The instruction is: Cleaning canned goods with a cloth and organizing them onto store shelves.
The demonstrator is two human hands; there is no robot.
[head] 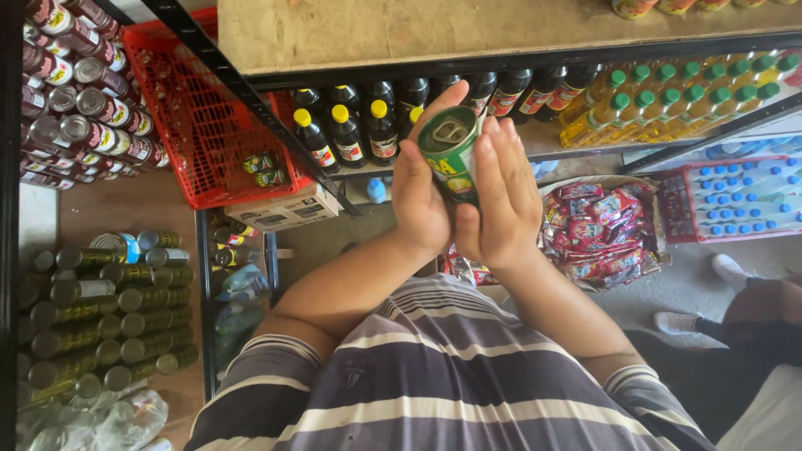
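Item: green can point(449, 150), pull-tab top facing cam, tilted. Held up in front of the chest, mid-frame, before the shelf edge; not resting on anything.

L hand point(420, 196): grip closed on can, palm and thumb wrapped round its left side, index finger up along the back rim.

R hand point(499, 200): grip on the same can, fingers laid flat over its right side and label, covering most of it. Both hands touch the can; lower body of can hidden between the palms.

Wearer: striped shirt point(434, 376), grey w/ pale bands, short sleeves; forearms bare.

Behind hands: shelf point(535, 138) w/ dark bottles, yellow caps point(347, 134), in rows; further right same shelf, yellowish bottles w/ green caps point(668, 96). Wooden board point(401, 33) above, over black metal frame.

Upper left: red plastic crate point(200, 125), tilted, a few small green packs inside; cardboard box point(288, 213) just under it. Far left: stacked cans w/ red labels point(75, 92), lying on sides.

Lower left: rows of gold-green tins point(100, 326), tops to cam, on low shelf; clear plastic bag point(109, 422) below them.

Right of hands: open sack of red snack packets point(597, 234) on floor. Beyond it, red crate of blue-capped bottles point(739, 196).

Lower right: another person's white shoes point(702, 296) and dark trouser leg, on concrete floor point(668, 280), well apart from the hands.
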